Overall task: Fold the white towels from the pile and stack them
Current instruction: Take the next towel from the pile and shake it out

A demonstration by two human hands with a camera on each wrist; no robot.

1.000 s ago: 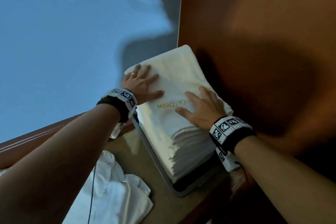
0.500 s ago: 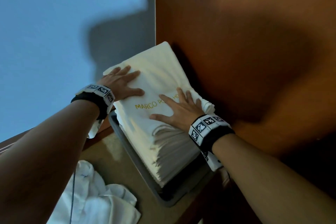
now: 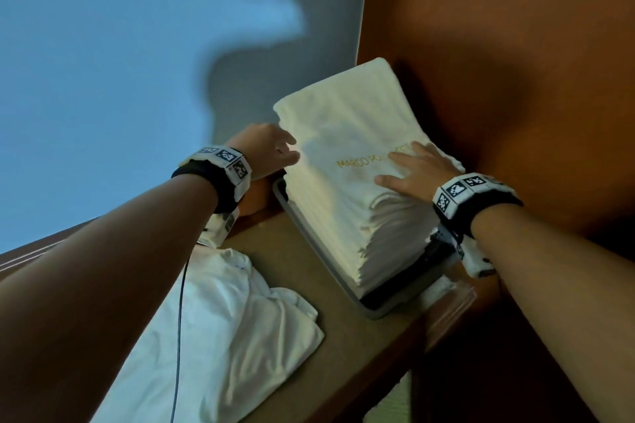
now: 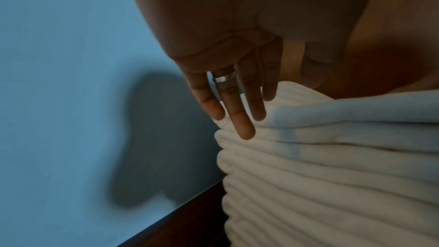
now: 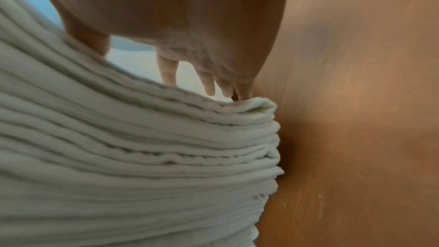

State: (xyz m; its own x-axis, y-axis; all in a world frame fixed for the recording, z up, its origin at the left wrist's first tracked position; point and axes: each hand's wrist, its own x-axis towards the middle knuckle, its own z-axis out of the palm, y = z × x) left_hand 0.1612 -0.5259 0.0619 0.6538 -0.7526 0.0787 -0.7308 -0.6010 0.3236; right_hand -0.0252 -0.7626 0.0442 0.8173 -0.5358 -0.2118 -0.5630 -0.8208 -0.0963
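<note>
Stack (image 3: 347, 161) towers in its tray (image 3: 374, 311) on our table; right hand (image 3: 414, 170) presses it flat, left hand (image 3: 264, 154) loose at its edge. Pile (image 3: 220, 336) remains unfolded.

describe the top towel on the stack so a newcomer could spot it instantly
Find the orange-brown wall panel; against it a tall stack of folded white towels sits in a grey tray. The top towel lies under the flat right hand. Only it shows gold lettering.
</note>
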